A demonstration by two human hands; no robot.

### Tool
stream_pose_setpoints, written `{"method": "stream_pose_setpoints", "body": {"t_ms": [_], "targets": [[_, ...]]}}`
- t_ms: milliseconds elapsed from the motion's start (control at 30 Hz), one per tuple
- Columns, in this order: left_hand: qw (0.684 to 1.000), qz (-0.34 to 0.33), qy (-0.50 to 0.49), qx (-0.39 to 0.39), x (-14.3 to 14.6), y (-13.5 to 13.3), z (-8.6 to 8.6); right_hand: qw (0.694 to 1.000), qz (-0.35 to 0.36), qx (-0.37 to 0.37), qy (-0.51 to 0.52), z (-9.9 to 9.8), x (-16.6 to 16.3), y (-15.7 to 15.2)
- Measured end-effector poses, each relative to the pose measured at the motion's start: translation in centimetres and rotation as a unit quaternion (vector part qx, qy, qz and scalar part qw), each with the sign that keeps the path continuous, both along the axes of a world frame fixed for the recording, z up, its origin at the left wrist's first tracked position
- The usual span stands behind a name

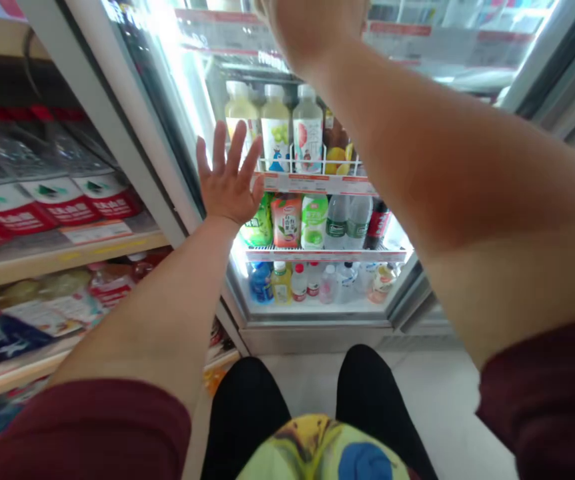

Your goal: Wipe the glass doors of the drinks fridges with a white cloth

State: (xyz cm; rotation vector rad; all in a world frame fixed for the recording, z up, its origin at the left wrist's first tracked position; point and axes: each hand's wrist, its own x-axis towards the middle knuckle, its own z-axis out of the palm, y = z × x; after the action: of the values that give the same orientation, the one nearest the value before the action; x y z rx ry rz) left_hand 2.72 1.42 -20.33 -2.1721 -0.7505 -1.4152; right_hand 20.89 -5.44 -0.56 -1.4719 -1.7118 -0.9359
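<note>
My left hand point(230, 183) is open, its fingers spread, held up before the left side of a lit drinks fridge point(317, 335). Whether it touches the glass there I cannot tell. Just beyond its fingers stand pale yellow bottles with white caps, among them a bottle with a green fruit label point(275, 130) and a bottle with a pink fruit label point(308, 133). At the top edge, my right hand point(312, 30) reaches up in front of an upper shelf. The frame cuts off its fingers, so what they do is hidden.
Lower fridge shelves hold a green-labelled bottle point(314, 220), clear water bottles point(337, 223) and a blue bottle point(260, 283). On the left, a wooden shelf point(67, 257) bears large red-labelled water bottles point(52, 190). Pale floor point(437, 393) lies below.
</note>
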Motion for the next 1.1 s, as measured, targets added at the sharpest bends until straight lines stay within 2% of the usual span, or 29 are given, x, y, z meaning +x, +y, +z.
{"method": "stream_pose_setpoints", "body": {"t_ms": [33,67,133,167,200,233,300,333,367,433,467,533,600,633,667,733,800,867,933,967,1000,1067,1100], "targets": [[1.0,-0.006,-0.002,-0.004,0.0,0.1,0.0,1.0,0.001,0.014,-0.019,0.0,1.4,-0.3],[1.0,-0.011,-0.003,-0.008,-0.1,0.2,0.0,0.996,0.025,0.024,-0.081,-0.2,2.7,-0.6],[1.0,-0.028,-0.004,-0.014,-0.1,0.6,0.0,0.966,0.1,0.03,-0.236,-0.8,5.2,-1.0],[0.999,-0.039,-0.006,-0.018,-0.2,0.8,0.1,0.959,0.114,0.032,-0.258,-1.1,6.3,-1.2],[0.999,-0.047,-0.011,-0.024,-0.2,1.1,0.1,0.97,0.093,0.041,-0.219,-1.3,7.2,-1.4],[0.998,-0.05,-0.015,-0.032,-0.2,1.3,0.2,0.988,0.049,0.06,-0.136,-1.5,8.1,-1.6],[0.998,-0.033,-0.013,-0.047,-0.3,1.6,0.3,0.993,-0.044,0.103,0.032,-1.8,9.9,-2.1],[0.998,-0.019,-0.008,-0.052,-0.4,1.7,0.3,0.99,-0.062,0.115,0.053,-1.9,10.8,-2.4],[0.998,-0.008,-0.004,-0.054,-0.4,1.8,0.3,0.992,-0.051,0.117,0.02,-2.0,11.8,-2.6],[0.998,-0.005,-0.001,-0.055,-0.5,2.0,0.3,0.989,0.007,0.093,-0.114,-2.1,13.9,-3.0],[0.998,-0.008,-0.003,-0.055,-0.5,2.0,0.3,0.986,0.017,0.088,-0.139,-2.2,14.9,-3.2],[0.998,-0.008,-0.005,-0.056,-0.5,2.1,0.2,0.989,-0.027,0.132,-0.056,-2.4,16.7,-3.2],[0.998,0.002,-0.003,-0.056,-0.5,2.0,0.3,0.968,-0.114,0.196,0.104,-3.2,18.1,-3.2],[0.998,0.009,-0.003,-0.056,-0.5,2.0,0.3,0.955,-0.141,0.217,0.144,-3.8,18.6,-3.3],[0.998,0.014,-0.002,-0.056,-0.4,1.9,0.3,0.954,-0.146,0.222,0.139,-4.7,19.1,-3.4],[0.998,0.023,0.0,-0.053,-0.3,1.6,0.4,0.978,-0.099,0.18,0.026,-6.9,20.1,-3.8],[0.998,0.03,-0.001,-0.047,-0.2,1.3,0.4,0.989,-0.041,0.122,-0.079,-9.5,21.3,-4.0],[0.998,0.035,-0.003,-0.042,-0.1,1.2,0.4,0.988,-0.066,0.142,-0.011,-12.2,22.6,-4.0],[0.998,0.042,0.008,-0.039,-0.1,1.1,0.4,0.968,-0.122,0.19,0.111,-15.0,23.8,-3.9],[0.998,0.043,0.017,-0.038,-0.1,1.1,0.4,0.962,-0.134,0.194,0.136,-16.4,24.4,-3.9],[0.998,0.044,0.024,-0.038,-0.1,1.1,0.4,0.971,-0.127,0.17,0.113,-17.8,25.0,-4.0],[0.998,0.044,0.025,-0.04,-0.1,0.9,0.4,0.994,-0.072,0.078,-0.007,-20.3,26.2,-4.4],[0.998,0.044,0.018,-0.04,0.0,0.8,0.4,0.997,-0.046,0.026,-0.059,-21.4,26.7,-4.6]]}}
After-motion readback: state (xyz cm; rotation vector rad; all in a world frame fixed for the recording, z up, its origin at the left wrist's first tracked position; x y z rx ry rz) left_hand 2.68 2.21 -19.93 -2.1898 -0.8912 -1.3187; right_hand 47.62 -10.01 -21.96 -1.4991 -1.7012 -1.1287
